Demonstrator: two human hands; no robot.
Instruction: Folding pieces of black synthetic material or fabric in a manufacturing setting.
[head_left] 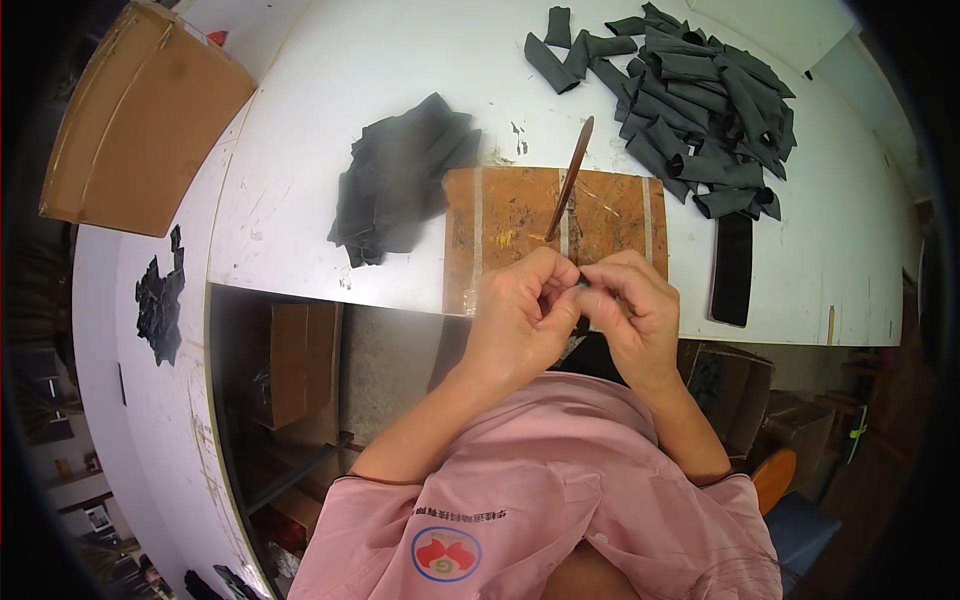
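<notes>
My left hand (523, 318) and my right hand (638, 315) meet at the front edge of the table, fingertips pinched together. Between them shows a bit of dark fabric (583, 282); most of it is hidden by the fingers. Just beyond lies a worn brown board (510, 215) with strips of tape across it. A brown pointed stick (573, 178) rests on or stands over the board, its lower end close to my fingers. Left of the board is a stack of flat dark fabric pieces (400, 180).
Many dark fabric tubes (690, 100) are heaped at the far right of the white table (330, 60). A black phone-like slab (733, 270) lies nearer. A cardboard box (145, 120) stands at the left, with dark scraps (160, 310) below it. Open cartons (735, 395) sit under the table.
</notes>
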